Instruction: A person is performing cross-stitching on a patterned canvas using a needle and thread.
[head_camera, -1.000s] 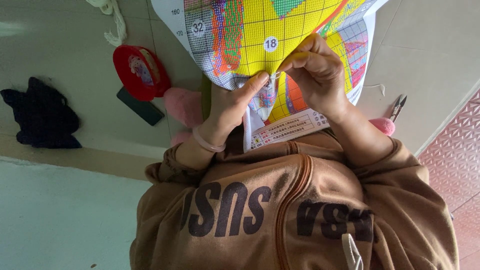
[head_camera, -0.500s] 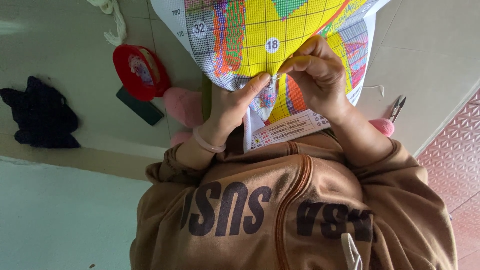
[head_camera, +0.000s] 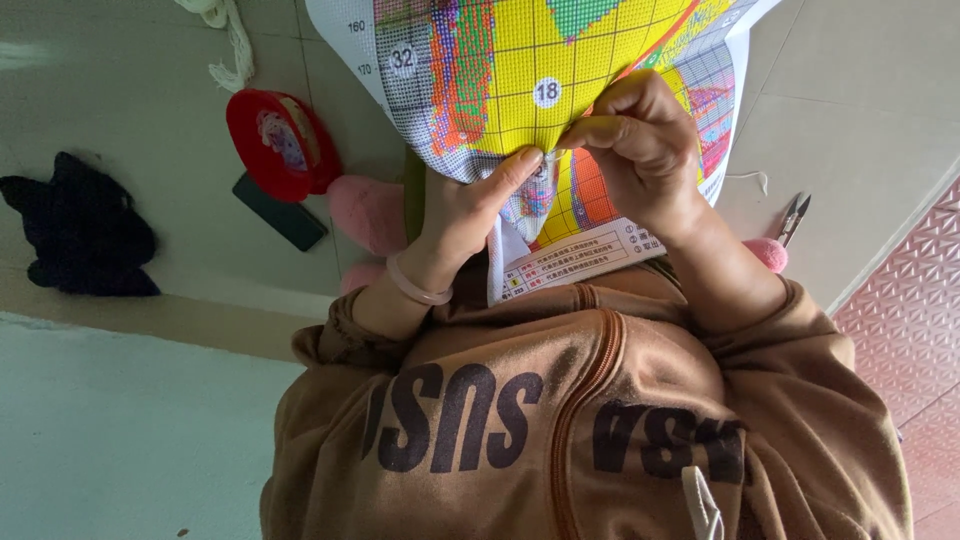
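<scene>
Cross-stitch chart (head_camera: 520, 70), one, over pale tiled floor (head_camera: 860, 110); left hand (head_camera: 470, 205) and right hand (head_camera: 640, 140) pinch its edge. One red tin (head_camera: 280, 140) at nine o'clock, one snips (head_camera: 793, 218) at three.

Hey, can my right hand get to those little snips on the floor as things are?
Probably yes. The snips lie uncovered on the tiles, on the side of the right hand, with nothing between. But that hand pinches the patterned cloth, so it must let go first.
</scene>
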